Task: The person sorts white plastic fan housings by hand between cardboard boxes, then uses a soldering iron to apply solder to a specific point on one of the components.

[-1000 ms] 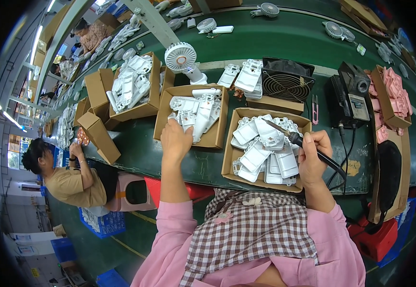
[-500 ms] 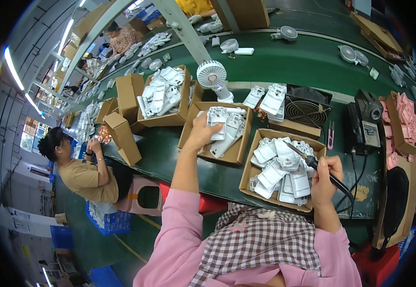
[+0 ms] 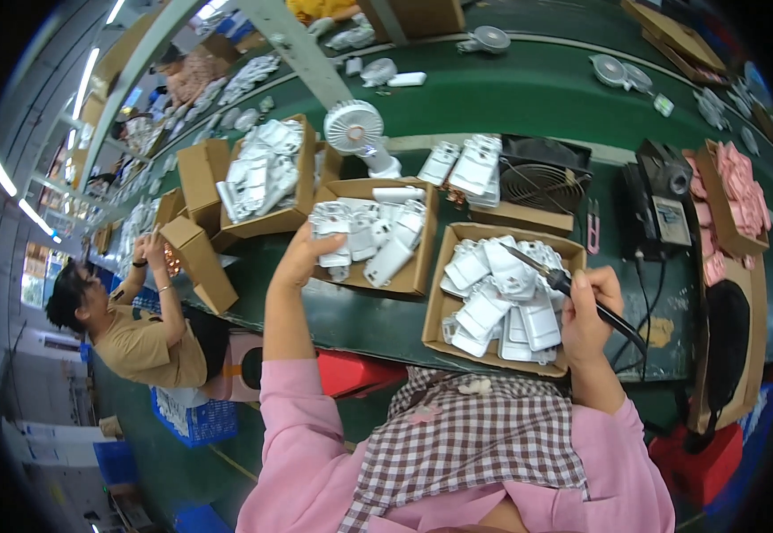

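In my right hand (image 3: 589, 315) I grip a soldering iron (image 3: 557, 281) with a black handle and cord. Its metal tip points left over white plastic housings (image 3: 484, 315) heaped in the near cardboard box (image 3: 435, 330). My left hand (image 3: 302, 256) is at the left side of the middle cardboard box (image 3: 420, 266). Its thumb lies across a white plastic housing (image 3: 330, 220), and its other fingers are mostly hidden behind it. More loose white housings (image 3: 393, 253) lie in that box, right of the hand.
A white handheld fan (image 3: 355, 133) stands behind the middle box. White parts fill another box (image 3: 266, 173) at left. Stacked housings (image 3: 475, 164), a black fan unit (image 3: 542, 182), pink-handled tweezers (image 3: 593, 226) and a soldering station (image 3: 666, 204) are behind and right. A co-worker (image 3: 151, 333) sits at left.
My left hand has drawn left and nearer across the middle box, with a white housing under its thumb. The soldering iron stays over the near box. The whole view has shifted.
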### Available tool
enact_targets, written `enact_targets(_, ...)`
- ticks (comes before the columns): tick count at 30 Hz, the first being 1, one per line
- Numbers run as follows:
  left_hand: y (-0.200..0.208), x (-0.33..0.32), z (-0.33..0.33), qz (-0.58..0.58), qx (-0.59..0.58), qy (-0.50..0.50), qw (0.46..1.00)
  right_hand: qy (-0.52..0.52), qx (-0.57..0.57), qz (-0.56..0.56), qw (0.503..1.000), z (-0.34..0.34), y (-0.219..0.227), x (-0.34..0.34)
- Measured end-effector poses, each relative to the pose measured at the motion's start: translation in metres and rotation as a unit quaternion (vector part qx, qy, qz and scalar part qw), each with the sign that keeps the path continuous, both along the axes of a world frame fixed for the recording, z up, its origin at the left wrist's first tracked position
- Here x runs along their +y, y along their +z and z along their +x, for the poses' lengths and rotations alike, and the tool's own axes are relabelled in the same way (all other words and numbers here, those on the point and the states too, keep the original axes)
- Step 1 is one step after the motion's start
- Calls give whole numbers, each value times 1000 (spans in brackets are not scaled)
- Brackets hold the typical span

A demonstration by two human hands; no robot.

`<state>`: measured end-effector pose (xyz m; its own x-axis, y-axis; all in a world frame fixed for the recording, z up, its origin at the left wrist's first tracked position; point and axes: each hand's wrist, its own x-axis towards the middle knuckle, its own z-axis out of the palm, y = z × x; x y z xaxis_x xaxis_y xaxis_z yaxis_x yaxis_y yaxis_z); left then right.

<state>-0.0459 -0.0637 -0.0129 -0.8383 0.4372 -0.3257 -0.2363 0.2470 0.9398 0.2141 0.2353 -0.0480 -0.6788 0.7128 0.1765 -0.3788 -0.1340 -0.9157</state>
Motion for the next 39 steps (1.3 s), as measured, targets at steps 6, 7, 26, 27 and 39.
enact_targets(6,-31,15,-3,-222,152,-39,962,8,6,3,1000,-2,3,-1)
enact_targets(7,-37,21,1,-296,213,-43,930,3,9,-6,1000,-1,2,-2)
enact_targets(26,-46,52,31,-189,248,-66,948,-16,28,-22,999,1,-3,0)
enact_targets(27,-47,49,29,-189,248,-66,948,-16,28,-20,999,1,-2,-1)
enact_targets(39,-14,23,15,240,-135,36,961,-8,12,-13,1000,3,2,0)
